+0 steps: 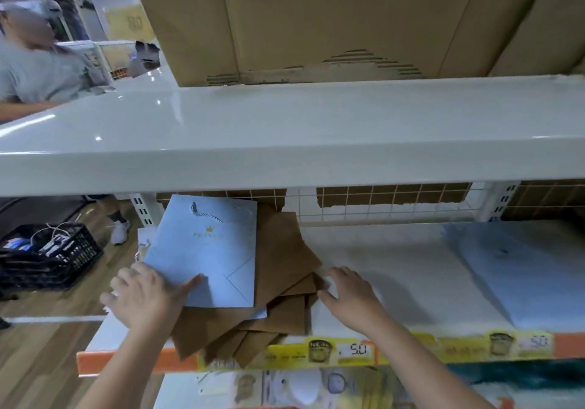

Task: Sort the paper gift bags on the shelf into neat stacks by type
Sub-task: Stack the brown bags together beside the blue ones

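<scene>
A light blue gift bag [209, 250] with a gold crown print and a rope handle lies flat on top of a fanned, untidy pile of brown paper bags [281, 282] at the left end of the white shelf [395, 269]. My left hand [145, 297] grips the blue bag's lower left corner, thumb lying on top. My right hand [351, 294] rests with spread fingers on the shelf, its fingertips touching the right edge of the brown pile. More light blue bags [525, 272] lie flat at the shelf's right end.
A white upper shelf [285, 142] carries large cardboard boxes [316, 19]. A wire grid [380, 202] backs the lower shelf. An orange and yellow price strip [364, 350] runs along its front edge. A black crate [47, 253] sits on the wooden floor at left; a person [34, 63] stands beyond.
</scene>
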A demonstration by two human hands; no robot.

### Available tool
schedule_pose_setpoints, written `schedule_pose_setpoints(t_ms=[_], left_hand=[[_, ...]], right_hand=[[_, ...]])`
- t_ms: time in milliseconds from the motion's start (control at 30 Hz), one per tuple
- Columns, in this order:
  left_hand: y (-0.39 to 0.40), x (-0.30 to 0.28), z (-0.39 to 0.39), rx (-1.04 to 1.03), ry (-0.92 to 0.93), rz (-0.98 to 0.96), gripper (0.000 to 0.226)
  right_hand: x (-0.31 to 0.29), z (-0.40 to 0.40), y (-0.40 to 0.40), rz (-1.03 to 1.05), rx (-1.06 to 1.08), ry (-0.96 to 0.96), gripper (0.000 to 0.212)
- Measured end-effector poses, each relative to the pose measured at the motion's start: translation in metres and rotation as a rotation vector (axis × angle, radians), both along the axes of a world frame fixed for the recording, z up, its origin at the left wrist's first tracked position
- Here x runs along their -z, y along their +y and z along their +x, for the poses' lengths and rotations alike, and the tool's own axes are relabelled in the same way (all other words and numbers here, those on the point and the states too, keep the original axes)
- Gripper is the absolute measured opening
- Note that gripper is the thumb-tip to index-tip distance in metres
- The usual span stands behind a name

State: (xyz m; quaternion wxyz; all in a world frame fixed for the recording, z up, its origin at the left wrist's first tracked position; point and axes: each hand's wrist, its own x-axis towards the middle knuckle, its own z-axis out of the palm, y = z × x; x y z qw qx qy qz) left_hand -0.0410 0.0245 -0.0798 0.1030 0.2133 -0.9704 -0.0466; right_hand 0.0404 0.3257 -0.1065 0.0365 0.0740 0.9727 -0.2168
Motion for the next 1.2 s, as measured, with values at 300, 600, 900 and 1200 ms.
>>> schedule_pose_setpoints(t_ms=[300, 600, 900, 1200], left_hand=[[-0.021, -0.01, 0.012, 0.041, 0.038, 0.181, 0.087], [-0.018, -0.012, 0.031, 0.089, 0.126, 0.494, 0.054], [-0.009, -0.016, 0.038, 0.229, 0.212, 0.786, 0.027], [0.029, -0.028, 0.05, 0.321, 0.316, 1.248, 0.031]], right_hand=[[-0.001, -0.049, -0.042, -0.205, 0.093, -0.02, 0.103], [0.001, -0.057, -0.048, 0.053, 0.212, -0.029, 0.109], [-0.003, -0.025, -0.022, -0.323, 0.265, 0.084, 0.04], [0.0, 0.049, 0.065, -1.034, 0.548, 0.217, 0.053]])
